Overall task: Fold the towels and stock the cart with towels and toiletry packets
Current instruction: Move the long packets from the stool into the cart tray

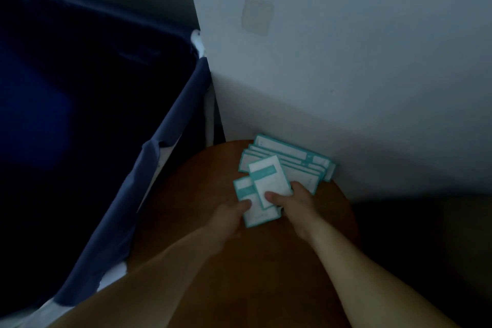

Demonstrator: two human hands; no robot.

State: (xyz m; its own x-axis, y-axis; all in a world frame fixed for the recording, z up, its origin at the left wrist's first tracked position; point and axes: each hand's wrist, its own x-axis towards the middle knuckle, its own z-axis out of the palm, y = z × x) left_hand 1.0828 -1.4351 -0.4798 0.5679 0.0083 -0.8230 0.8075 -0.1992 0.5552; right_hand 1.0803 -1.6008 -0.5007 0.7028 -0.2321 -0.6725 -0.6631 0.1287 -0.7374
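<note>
White toiletry packets with teal borders lie on a round wooden table (202, 194). My left hand (229, 217) grips one small packet (246, 194) by its lower left edge, thumb on top. My right hand (295, 204) pinches a second small packet (269, 177) that overlaps the first, thumb on its lower edge. Behind them a fanned stack of longer packets (290, 161) rests on the table against the wall. The cart's dark blue fabric bin (80, 104) stands open to the left of the table. No towels are in view.
A pale wall (346, 61) rises right behind the table and the packet stack. A white frame post (198, 42) of the cart shows at the bin's far corner. The area right of the table is dark.
</note>
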